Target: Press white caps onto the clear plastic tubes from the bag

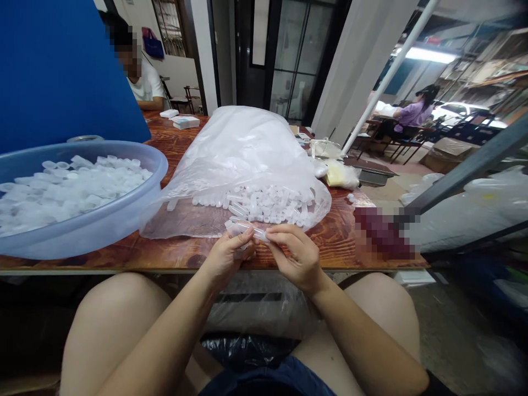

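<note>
Near the table's front edge, my left hand (234, 246) is closed around translucent plastic tubes (239, 224), its thumb pressed on top. My right hand (296, 251) pinches the right end of one tube with thumb and fingertips, so both hands meet at it. Just beyond them lies a large clear plastic bag (251, 143), its mouth spread toward me. Many small whitish plastic pieces (276, 203) spill at that mouth. To the left stands a wide pale-blue basin (82, 231) holding a heap of short translucent tube pieces (78, 187). How many tubes my left hand holds is hidden.
A blue panel (61, 71) rises behind the basin. Beyond it a person in a white shirt (146, 85) sits at the wooden table (177, 135). Small bags (340, 173) and a grey tray (371, 175) lie at right. A sloping metal bar (462, 170) crosses the right side.
</note>
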Demonstrator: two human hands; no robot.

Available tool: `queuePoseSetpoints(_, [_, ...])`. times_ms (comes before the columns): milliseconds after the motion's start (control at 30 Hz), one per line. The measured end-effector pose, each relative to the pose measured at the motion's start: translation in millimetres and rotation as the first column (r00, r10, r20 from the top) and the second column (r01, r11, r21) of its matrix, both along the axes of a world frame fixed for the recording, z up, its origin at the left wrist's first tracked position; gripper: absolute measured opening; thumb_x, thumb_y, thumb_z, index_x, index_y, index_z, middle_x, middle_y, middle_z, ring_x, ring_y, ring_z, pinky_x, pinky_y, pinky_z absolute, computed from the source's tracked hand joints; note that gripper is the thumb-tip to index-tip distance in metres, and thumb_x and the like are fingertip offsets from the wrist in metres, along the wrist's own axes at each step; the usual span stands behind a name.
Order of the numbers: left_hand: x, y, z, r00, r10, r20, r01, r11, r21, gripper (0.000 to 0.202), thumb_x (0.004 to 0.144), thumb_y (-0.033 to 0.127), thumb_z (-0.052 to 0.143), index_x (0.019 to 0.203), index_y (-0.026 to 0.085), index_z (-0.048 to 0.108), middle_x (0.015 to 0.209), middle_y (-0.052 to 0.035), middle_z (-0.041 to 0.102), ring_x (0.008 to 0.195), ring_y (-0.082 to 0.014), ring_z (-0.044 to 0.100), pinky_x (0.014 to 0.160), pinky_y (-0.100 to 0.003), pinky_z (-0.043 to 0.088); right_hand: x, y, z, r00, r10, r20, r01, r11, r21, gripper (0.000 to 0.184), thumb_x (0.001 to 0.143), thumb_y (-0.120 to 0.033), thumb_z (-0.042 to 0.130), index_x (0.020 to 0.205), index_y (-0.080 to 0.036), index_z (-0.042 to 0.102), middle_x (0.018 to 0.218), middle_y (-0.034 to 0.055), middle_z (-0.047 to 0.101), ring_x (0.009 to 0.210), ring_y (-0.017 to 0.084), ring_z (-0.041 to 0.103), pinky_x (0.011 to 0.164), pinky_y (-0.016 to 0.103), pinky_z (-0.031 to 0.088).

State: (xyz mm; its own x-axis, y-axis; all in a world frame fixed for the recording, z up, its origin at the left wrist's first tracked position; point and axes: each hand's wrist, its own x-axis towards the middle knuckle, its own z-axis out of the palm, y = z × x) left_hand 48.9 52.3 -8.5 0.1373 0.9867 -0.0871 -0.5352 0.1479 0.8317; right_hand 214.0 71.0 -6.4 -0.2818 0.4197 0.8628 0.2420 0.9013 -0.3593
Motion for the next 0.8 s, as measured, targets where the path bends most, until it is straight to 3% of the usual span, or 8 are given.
queuePoseSetpoints(100, [-0.2,-1.8,-1.1,1.0,-0.021,0.004,0.021,1.0,0.005,0.024,0.079,0.035,0.07,0.081,0.015,0.058,0.062,0.0019,0.052,0.049,-0.0063,0.038,0.051,-0.022,0.032,0.8,-2.0,-0.8,1.0,-0.01,0.018,0.01,1.0,-0.02,0.024,0.083,-0.006,0.063,0.104,-0.019,0.064,0.096,0.0088,0.07,0.092,0.02,0.067,0.082,0.034,0.057])
queuePoseSetpoints(167, [0.3,-2.4,-1.7,1.0,-0.025,-0.012,0.025,1.0,0.005,0.025,0.077,0.035,0.072,0.082,0.015,0.058,0.065,0.0009,0.055,0.049,-0.0061,0.039,0.051,-0.022,0.032,1.3,-4.0,-1.6,0.999,-0.031,0.014,0.032,0.986,-0.166,0.024,0.088,-0.012,0.06,0.11,-0.021,0.062,0.092,0.0056,0.071,0.081,0.017,0.069,0.075,0.03,0.058])
queuePoseSetpoints(300, [2.4,-2.8,-0.2,0.999,-0.027,-0.027,0.027,1.0,-0.001,0.029,0.074,0.038,0.074,0.085,0.015,0.06,0.059,0.0027,0.051,0.046,-0.006,0.037,0.048,-0.021,0.029,2.7,-4.8,-4.1,0.999,-0.02,-0.025,0.009,0.923,-0.386,0.052,0.087,-0.023,0.063,0.134,-0.021,0.04,0.097,0.0058,0.067,0.078,0.016,0.067,0.072,0.03,0.058])
queuePoseSetpoints(400, [3.9,-4.3,3.0,0.999,-0.011,-0.03,0.011,1.0,-0.003,0.031,0.073,0.036,0.076,0.09,0.016,0.061,0.062,0.0015,0.055,0.05,-0.0074,0.043,0.049,-0.02,0.032,3.1,-3.5,-4.5,1.0,0.019,0.0,-0.018,0.954,-0.3,0.042,0.087,-0.022,0.061,0.126,-0.022,0.046,0.112,0.0101,0.063,0.097,0.02,0.065,0.085,0.035,0.055])
queuePoseSetpoints(533, [3.9,-5.1,2.6,0.999,0.02,-0.041,-0.021,0.999,-0.031,0.033,0.073,0.033,0.077,0.098,0.019,0.061,0.058,0.0042,0.053,0.049,-0.0071,0.044,0.049,-0.017,0.034,2.9,-3.0,-0.1,0.998,0.031,-0.046,-0.051,0.848,-0.527,0.03,0.093,-0.03,0.052,0.121,-0.023,0.045,0.089,0.0026,0.065,0.066,0.013,0.062,0.062,0.026,0.053])
queuePoseSetpoints(667, [3.6,-1.8,-4.9,0.997,0.048,-0.062,-0.05,0.998,-0.029,0.041,0.065,0.032,0.082,0.099,0.019,0.064,0.074,-0.0018,0.064,0.065,-0.0143,0.058,0.06,-0.022,0.047,-1.0,-1.7,4.3,0.997,0.018,-0.076,-0.058,0.829,-0.556,0.03,0.081,-0.033,0.064,0.106,-0.021,0.053,0.089,0.0037,0.062,0.069,0.013,0.06,0.066,0.027,0.051])
queuePoseSetpoints(733, [4.3,-0.5,-7.4,0.993,0.073,-0.095,-0.074,0.997,-0.005,0.041,0.063,0.033,0.083,0.098,0.019,0.065,0.077,-0.0029,0.065,0.073,-0.0182,0.061,0.067,-0.027,0.051,-4.2,-0.1,3.6,0.985,0.051,-0.164,-0.154,0.684,-0.713,0.02,0.083,-0.039,0.06,0.09,-0.02,0.054,0.075,0.0008,0.06,0.062,0.012,0.058,0.058,0.026,0.05])
queuePoseSetpoints(800, [4.9,-0.1,-7.5,0.986,0.09,-0.141,-0.085,0.995,0.042,0.04,0.063,0.035,0.084,0.095,0.02,0.066,0.07,-0.0011,0.061,0.068,-0.0171,0.059,0.066,-0.027,0.051,-6.3,1.5,2.1,0.954,0.078,-0.289,-0.292,0.45,-0.844,0.027,0.083,-0.046,0.058,0.087,-0.021,0.051,0.062,-0.0035,0.054,0.048,0.011,0.051,0.045,0.023,0.043])
